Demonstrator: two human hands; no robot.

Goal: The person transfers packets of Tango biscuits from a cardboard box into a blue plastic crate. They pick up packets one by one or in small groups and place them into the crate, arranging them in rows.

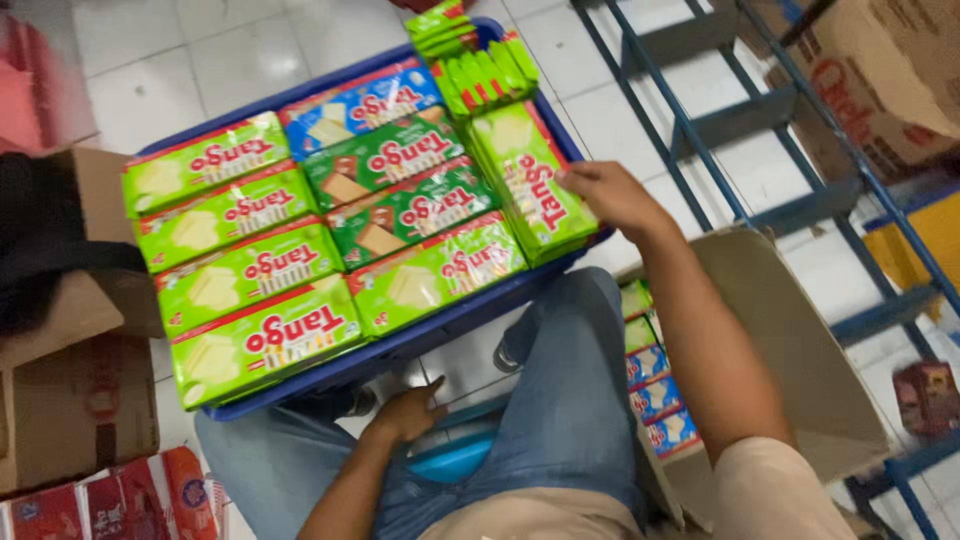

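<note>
A blue crate (470, 315) sits on the floor before my knees, packed with green and blue wafer packs. My right hand (610, 195) rests on the stack of light green packs (530, 185) at the crate's right edge, fingers closed around the top pack. My left hand (405, 412) lies low between my knees, just under the crate's near rim, fingers curled, next to a light blue plastic stool (455, 460). Whether it holds anything is hidden.
An open cardboard box (790, 340) at my right holds more wafer packs (655, 375). Blue metal shelving (760, 110) stands at the right with a carton (880, 80). Brown boxes (70, 400) and red packs (110, 505) sit at the left.
</note>
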